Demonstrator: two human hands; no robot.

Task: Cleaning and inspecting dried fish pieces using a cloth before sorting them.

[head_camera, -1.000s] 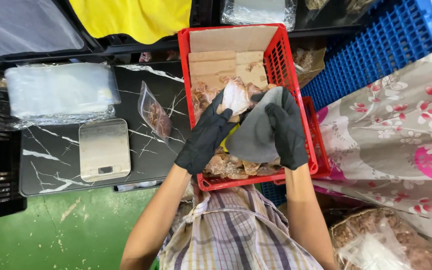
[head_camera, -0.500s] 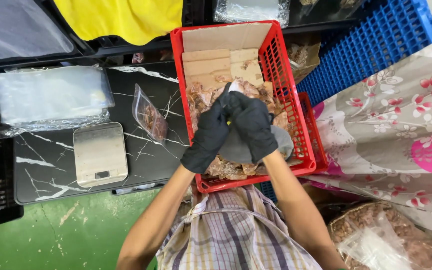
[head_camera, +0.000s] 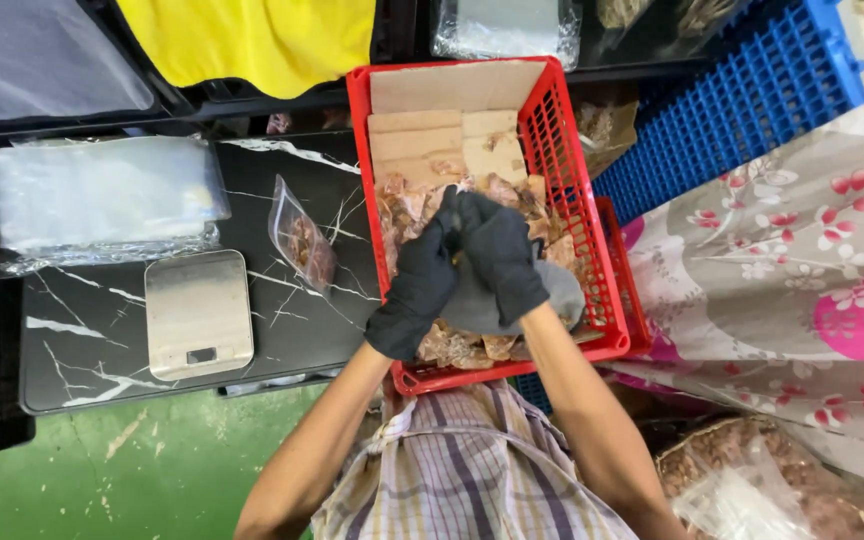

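Observation:
Both my hands wear black gloves and meet over a red plastic crate holding brown dried pieces and cardboard. My left hand grips the edge of a grey pouch. My right hand is closed above the pouch's mouth, pinching some of the brown pieces; the pouch opening is hidden beneath the gloves. The pouch hangs low over the near end of the crate.
A small steel scale and a filled clear zip bag lie on the black marbled table. A stack of clear bags sits at back left. A blue crate and floral cloth are on the right.
My right hand left the pouch's right side and came to its mouth beside my left hand. The pale bag seen earlier is hidden. The pouch has sunk lower in the crate.

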